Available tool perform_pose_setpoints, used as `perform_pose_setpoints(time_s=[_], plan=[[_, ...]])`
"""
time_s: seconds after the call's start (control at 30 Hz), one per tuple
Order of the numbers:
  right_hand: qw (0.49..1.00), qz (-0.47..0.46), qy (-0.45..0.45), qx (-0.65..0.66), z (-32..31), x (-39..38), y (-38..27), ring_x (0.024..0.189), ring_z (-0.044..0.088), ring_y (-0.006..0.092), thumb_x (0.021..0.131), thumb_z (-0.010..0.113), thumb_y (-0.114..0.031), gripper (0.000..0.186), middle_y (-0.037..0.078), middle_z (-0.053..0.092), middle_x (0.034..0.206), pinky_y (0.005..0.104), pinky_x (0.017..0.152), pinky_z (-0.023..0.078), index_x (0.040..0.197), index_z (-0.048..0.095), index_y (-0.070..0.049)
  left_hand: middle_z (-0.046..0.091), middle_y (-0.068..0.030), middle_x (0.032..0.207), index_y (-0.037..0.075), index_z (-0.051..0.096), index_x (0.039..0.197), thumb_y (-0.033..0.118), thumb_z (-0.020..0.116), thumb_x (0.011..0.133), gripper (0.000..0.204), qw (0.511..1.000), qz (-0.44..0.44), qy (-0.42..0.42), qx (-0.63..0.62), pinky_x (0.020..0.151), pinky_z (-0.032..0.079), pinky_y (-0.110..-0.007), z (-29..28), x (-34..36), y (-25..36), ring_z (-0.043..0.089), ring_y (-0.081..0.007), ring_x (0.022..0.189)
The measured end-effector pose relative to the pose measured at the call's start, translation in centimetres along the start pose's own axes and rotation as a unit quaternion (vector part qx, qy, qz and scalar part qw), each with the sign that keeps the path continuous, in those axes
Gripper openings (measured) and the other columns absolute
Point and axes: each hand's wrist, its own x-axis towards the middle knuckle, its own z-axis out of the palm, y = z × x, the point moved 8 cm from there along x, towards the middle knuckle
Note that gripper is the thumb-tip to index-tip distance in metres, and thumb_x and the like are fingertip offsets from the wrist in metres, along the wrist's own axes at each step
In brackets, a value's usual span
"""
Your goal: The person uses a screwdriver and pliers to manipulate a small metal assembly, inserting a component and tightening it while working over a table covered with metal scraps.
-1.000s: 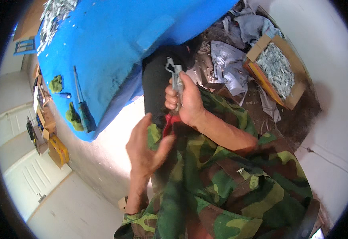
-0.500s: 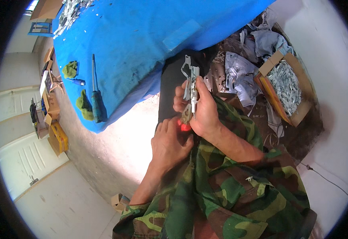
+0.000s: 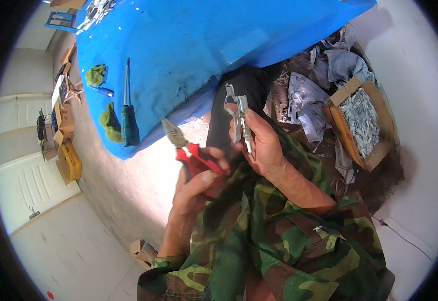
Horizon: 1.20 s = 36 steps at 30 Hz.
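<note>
Closed around the red handles of a pair of pliers (image 3: 184, 145), my left hand (image 3: 196, 183) is in front of my body, a little left of the middle. The pliers' metal jaws point up and to the left, away from the other hand. A slim silvery metal fitting (image 3: 242, 113) with a bent, hook-like arm stands upright in my right hand (image 3: 263, 143). My right thumb presses on its side, and the fingers behind it are partly hidden. The pliers and the fitting are apart.
A blue-covered table (image 3: 178, 45) lies ahead, with a screwdriver (image 3: 129, 115), green cloths (image 3: 109, 124) and a small blue tool (image 3: 102, 91) on it. At the right an open cardboard box (image 3: 372, 150) holds many metal strips. Grey sacks (image 3: 306, 100) lie beside it.
The pliers have come away from the metal fitting, moving left with my left hand, and their jaws now point up-left. My right hand still holds the fitting, slightly lower.
</note>
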Motion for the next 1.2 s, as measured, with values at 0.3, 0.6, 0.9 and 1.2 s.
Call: perform_pose_setpoints(time_s=[0.3, 0.6, 0.9, 1.2], plan=[[1.0, 0.019, -0.003, 0.002, -0.4, 0.4, 0.6, 0.082, 0.058, 0.0079, 0.111, 0.052, -0.033, 0.042, -0.001, 0.065, 0.1, 0.0254, 0.068, 0.048, 0.14, 0.06, -0.004, 0.072, -0.0116, 0.103, -0.003, 0.062, 0.126, 0.017, 0.061, 0.094, 0.038, 0.975, -0.056, 0.033, 0.21, 0.078, 0.055, -0.031, -1.7, -0.6, -1.9, 0.069, -0.018, 0.093], [0.999, 0.008, 0.028, -0.025, -0.3, 0.5, 0.6, 0.092, 0.067, 0.0108, 0.107, 0.06, -0.026, 0.033, 0.002, 0.069, 0.104, 0.0244, 0.069, 0.052, 0.136, 0.062, -0.01, 0.068, -0.0103, 0.087, -0.004, 0.062, 0.126, 0.017, 0.058, 0.097, 0.036, 0.874, 0.005, 0.058, 0.483, 0.076, 0.051, -0.032, -3.1, -0.8, -0.3, 0.062, -0.0181, 0.08], [1.0, 0.007, 0.0, -0.004, 0.0, 0.5, 0.5, 0.097, 0.07, 0.0144, 0.107, 0.062, -0.02, 0.03, 0.005, 0.069, 0.109, 0.0276, 0.069, 0.059, 0.134, 0.061, -0.007, 0.068, -0.0252, 0.113, -0.004, 0.049, 0.147, 0.013, 0.064, 0.097, 0.055, 0.764, 0.099, 0.1, 0.63, 0.088, 0.055, -0.044, -3.3, -0.8, 1.4, 0.07, -0.0372, 0.097], [0.998, 0.03, -0.002, -0.046, 0.2, 0.0, 1.3, 0.096, 0.07, 0.0121, 0.107, 0.061, -0.02, 0.029, 0.002, 0.07, 0.11, 0.0288, 0.071, 0.061, 0.133, 0.062, -0.007, 0.064, -0.0257, 0.127, -0.006, 0.052, 0.139, 0.011, 0.068, 0.091, 0.053, 0.716, 0.129, 0.095, 0.679, 0.096, 0.053, -0.049, -1.7, -0.3, 2.1, 0.062, -0.0431, 0.117]])
